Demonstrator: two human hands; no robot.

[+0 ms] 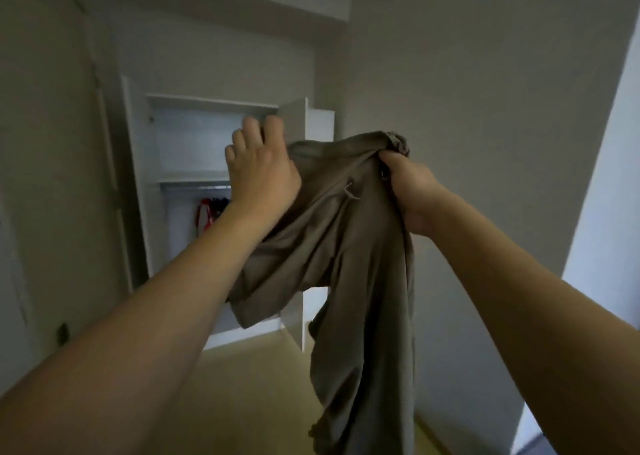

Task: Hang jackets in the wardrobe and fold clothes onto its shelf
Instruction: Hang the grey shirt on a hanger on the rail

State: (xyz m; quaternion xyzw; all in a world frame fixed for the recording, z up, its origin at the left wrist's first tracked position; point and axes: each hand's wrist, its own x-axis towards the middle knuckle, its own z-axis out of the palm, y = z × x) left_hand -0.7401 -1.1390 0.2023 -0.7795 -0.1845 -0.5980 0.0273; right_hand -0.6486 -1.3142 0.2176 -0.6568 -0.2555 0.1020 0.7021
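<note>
Plain grey-brown garment (349, 233), white wardrobe (194, 143), red hangers (204, 212), pale yellowish floor (249, 385).

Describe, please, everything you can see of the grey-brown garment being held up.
The grey-brown garment looks like soft, thin woven cloth, creased and unfolded. It hangs in the air in front of the open wardrobe. The right hand grips its bunched top edge; the left hand is against its upper left part. One long section dangles toward the floor.

Home bedroom, open white wardrobe (194, 150) (hanging rail (195, 187) inside), plain walls (467, 108)
</note>
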